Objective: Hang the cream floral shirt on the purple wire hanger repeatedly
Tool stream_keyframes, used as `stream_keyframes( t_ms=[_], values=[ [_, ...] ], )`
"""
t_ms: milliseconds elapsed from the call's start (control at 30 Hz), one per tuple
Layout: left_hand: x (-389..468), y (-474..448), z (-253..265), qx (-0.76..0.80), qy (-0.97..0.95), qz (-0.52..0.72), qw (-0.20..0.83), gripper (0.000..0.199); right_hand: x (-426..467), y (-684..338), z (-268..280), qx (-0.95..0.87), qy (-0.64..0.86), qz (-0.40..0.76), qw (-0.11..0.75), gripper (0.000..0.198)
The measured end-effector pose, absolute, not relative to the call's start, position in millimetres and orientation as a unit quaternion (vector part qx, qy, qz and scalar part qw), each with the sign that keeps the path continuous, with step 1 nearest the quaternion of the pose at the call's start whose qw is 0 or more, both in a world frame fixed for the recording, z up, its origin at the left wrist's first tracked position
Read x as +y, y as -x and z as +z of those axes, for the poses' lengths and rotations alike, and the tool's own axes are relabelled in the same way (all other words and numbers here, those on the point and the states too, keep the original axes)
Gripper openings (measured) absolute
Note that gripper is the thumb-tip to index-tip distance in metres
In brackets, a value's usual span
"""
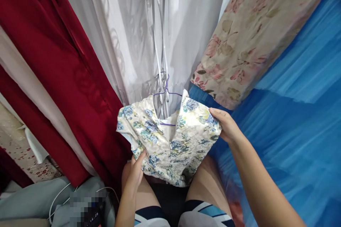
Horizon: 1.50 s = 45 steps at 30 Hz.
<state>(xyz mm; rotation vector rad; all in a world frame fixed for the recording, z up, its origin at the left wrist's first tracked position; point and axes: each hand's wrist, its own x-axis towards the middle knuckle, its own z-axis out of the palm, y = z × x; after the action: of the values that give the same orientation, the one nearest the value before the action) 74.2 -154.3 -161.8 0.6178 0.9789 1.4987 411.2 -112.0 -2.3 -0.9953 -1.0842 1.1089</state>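
Note:
A white dress top with blue, green and yellow flowers (191,142) hangs on a purple wire hanger (174,93) in front of me, just above my lap. Its V-shaped neckline faces me. My left hand (136,172) pinches the garment's lower left side, thumb on the front of the cloth. On the other side, my right hand (223,122) grips the shoulder edge with the thumb on top; the fingers behind the fabric are hidden. Above the hanger, pale ribbon-like straps (163,42) run down to the garment's neck opening.
White drapes (128,25) hang behind. Dark red cloth (66,78) is at the left; pink-flowered beige fabric (239,49) and blue tulle-like cloth (298,120) are at the right. Lower left, a phone-like screen (92,214) and white cable (57,198) lie on grey cloth (29,198).

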Motion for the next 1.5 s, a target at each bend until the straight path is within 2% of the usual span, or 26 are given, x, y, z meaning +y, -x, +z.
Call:
stream_keyframes(
  t_ms=[67,167,200,233,267,300,367,400,467,633,700,767,833,933,1033,1100,1200,1333,1500],
  values=[
    [-164.2,-79.5,-164.1,0.422,-0.251,0.642,0.588,0.052,-119.4,-408.7,-13.3,-0.492,0.473,0.356,0.639,0.038],
    [-174.8,-85.9,-163.3,0.424,-0.265,0.645,0.578,0.051,-136.6,-385.8,-37.6,-0.433,0.512,0.038,0.741,0.047],
    [-176.6,-87.2,-162.8,0.427,-0.271,0.646,0.572,0.051,-143.6,-373.1,-47.9,-0.399,0.511,-0.037,0.76,0.047],
    [-177.6,-88.1,-162.4,0.429,-0.278,0.646,0.566,0.051,-150.6,-358.4,-59.1,-0.374,0.507,-0.063,0.774,0.039],
    [-178.0,-88.6,-162.3,0.432,-0.284,0.646,0.561,0.051,-156.8,-342.4,-70.6,-0.387,0.505,-0.032,0.771,0.028],
    [-178.1,-88.9,-162.4,0.436,-0.29,0.647,0.554,0.052,-161.6,-325.9,-82.0,-0.443,0.506,0.052,0.738,0.022],
    [-178.0,-88.8,-163.4,0.447,-0.3,0.647,0.54,0.052,-165.5,-294.5,-101.4,-0.539,0.489,0.274,0.629,0.024],
    [-178.2,-88.3,-164.1,0.453,-0.305,0.646,0.533,0.052,-164.4,-281.2,-108.5,-0.553,0.478,0.349,0.587,0.026],
    [-179.6,-86.7,-165.8,0.464,-0.318,0.642,0.52,0.053,-158.3,-262.6,-116.5,-0.549,0.467,0.417,0.554,0.027],
    [-185.6,-80.7,-167.8,0.507,-0.397,0.623,0.443,0.048,-149.2,-259.6,-116.2,-0.537,0.466,0.43,0.556,0.035],
    [-187.4,-82.8,-167.6,0.539,-0.426,0.656,0.312,0.047,-155.1,-265.8,-116.5,-0.53,0.467,0.448,0.548,0.037],
    [-187.7,-91.7,-166.5,0.546,-0.458,0.688,0.135,0.046,-164.2,-270.3,-117.8,-0.523,0.465,0.467,0.54,0.038],
    [-185.3,-107.7,-164.6,0.518,-0.54,0.661,0.044,0.042,-172.7,-271.5,-118.4,-0.52,0.463,0.48,0.533,0.038],
    [-175.5,-137.1,-161.8,0.456,-0.667,0.577,0.12,0.03,-179.4,-269.2,-115.0,-0.52,0.456,0.494,0.527,0.036],
    [-162.6,-158.7,-159.2,0.454,-0.677,0.55,0.181,0.008,-177.3,-269.0,-103.0,-0.519,0.433,0.524,0.518,0.034],
    [-155.8,-166.1,-155.2,0.456,-0.683,0.537,0.193,0.015,-170.6,-273.4,-88.0,-0.522,0.418,0.538,0.513,0.033],
    [-149.9,-171.2,-144.0,0.432,-0.726,0.498,0.195,0.011,-150.2,-286.0,-54.6,-0.528,0.419,0.509,0.536,0.033],
    [-145.9,-172.7,-128.8,0.419,-0.798,0.406,0.154,0.011,-107.7,-299.1,-4.3,-0.535,0.418,0.446,0.583,0.031],
    [-140.6,-164.8,-133.0,0.423,-0.836,0.33,0.116,0.012,-67.2,-293.4,33.5,-0.51,0.378,0.432,0.64,0.024]
  ],
)
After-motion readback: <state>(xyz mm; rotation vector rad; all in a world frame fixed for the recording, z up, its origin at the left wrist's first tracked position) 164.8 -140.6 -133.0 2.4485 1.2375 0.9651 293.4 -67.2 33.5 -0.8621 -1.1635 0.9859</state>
